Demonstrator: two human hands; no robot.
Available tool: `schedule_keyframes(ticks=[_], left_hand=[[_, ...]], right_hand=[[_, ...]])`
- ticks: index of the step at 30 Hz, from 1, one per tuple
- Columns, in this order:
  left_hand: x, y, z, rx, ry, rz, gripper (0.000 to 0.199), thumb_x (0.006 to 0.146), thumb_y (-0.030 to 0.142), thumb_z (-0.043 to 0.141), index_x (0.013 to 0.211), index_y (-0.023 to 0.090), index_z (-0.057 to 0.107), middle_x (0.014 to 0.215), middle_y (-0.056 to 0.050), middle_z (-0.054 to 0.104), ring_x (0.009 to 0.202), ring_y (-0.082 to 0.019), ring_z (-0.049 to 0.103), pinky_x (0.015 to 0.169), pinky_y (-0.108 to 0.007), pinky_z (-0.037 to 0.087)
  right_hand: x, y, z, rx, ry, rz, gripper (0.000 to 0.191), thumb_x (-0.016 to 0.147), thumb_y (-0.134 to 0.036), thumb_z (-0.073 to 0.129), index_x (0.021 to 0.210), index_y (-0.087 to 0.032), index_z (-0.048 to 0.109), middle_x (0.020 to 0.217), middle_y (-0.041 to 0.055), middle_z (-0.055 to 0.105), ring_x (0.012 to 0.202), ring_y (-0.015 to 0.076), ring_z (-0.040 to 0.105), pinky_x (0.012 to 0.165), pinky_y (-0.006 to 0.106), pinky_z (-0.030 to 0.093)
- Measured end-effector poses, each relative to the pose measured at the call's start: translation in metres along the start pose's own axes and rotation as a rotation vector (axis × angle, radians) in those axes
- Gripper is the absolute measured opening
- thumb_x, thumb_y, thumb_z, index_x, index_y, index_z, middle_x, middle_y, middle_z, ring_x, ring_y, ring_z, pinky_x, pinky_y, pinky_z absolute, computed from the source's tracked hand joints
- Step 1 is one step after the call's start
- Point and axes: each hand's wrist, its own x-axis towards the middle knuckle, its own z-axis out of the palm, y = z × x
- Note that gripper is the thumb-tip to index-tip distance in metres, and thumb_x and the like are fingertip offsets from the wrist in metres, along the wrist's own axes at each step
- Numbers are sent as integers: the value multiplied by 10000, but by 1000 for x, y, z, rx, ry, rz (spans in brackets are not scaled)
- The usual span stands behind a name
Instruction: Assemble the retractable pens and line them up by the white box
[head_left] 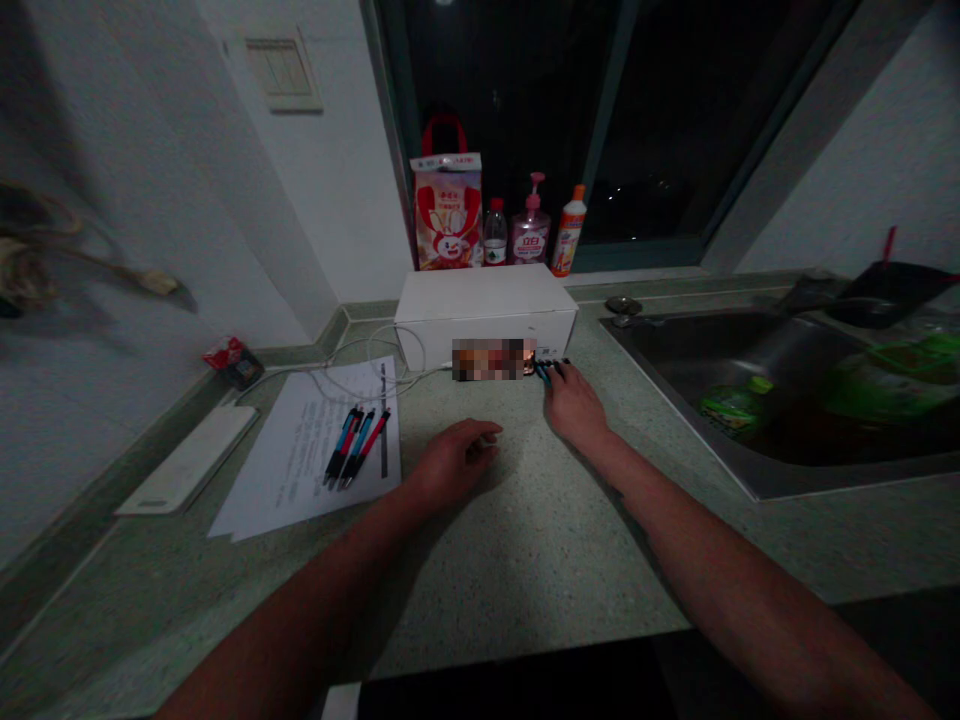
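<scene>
My right hand rests by the front right corner of a white box, its fingers closed over dark and blue pens. Only the pen ends show; the palm hides the rest. Beside them a lit phone, its screen blurred out, leans against the box with a cable at its left end. My left hand hovers low over the counter, loosely curled, with a gap between thumb and fingers and nothing in it. To its left, several blue, red and black pens lie on printed sheets.
The white box stands below the window, with a red bag and several bottles behind it. A metal sink is at right, holding green-labelled items. At left are a white flat bar, a small red packet and a white cable.
</scene>
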Motion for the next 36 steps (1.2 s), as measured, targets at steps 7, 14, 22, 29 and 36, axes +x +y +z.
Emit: schedule_keyframes(ticks=[7, 14, 22, 29, 36], left_hand=[[5, 0, -27, 142, 199, -33, 285, 913, 236, 596, 1166, 209, 722, 1046, -67, 757, 780, -168, 661, 794, -326, 555], [7, 13, -98, 400, 441, -278, 363, 919, 313, 580, 1228, 187, 722, 1092, -77, 774, 843, -203, 693, 843, -325, 543], [-34, 1, -127, 794, 249, -678, 308, 932, 383, 542, 1062, 214, 763, 1096, -112, 782, 1011, -314, 719, 827, -376, 531], [-48, -9, -98, 907, 64, -738, 338, 956, 380, 489, 1038, 176, 746, 1114, -180, 720, 1021, -347, 700, 791, -402, 535], [-33, 12, -73, 797, 1, -451, 241, 998, 290, 502, 996, 171, 712, 1032, -141, 732, 987, -290, 687, 835, -368, 512]], right_hand=[[1, 6, 2, 47, 58, 20, 450, 985, -222, 482, 1382, -47, 599, 1437, 242, 564, 1353, 339, 507, 1167, 445, 382], [5, 9, 8, 133, 62, -27, 415, 971, -144, 433, 1317, -64, 647, 1395, 222, 592, 1322, 315, 536, 1138, 414, 424], [3, 13, -3, 211, 147, -55, 436, 956, -241, 495, 1330, -86, 655, 1396, 223, 598, 1274, 342, 567, 1118, 465, 455], [-3, 12, -22, 284, 214, -79, 425, 963, -240, 485, 1305, -82, 682, 1373, 217, 624, 1263, 349, 575, 1117, 491, 460], [-30, -39, -44, 459, 130, -456, 366, 1032, -301, 512, 1344, -189, 667, 1380, 151, 651, 1313, 298, 563, 1136, 500, 440]])
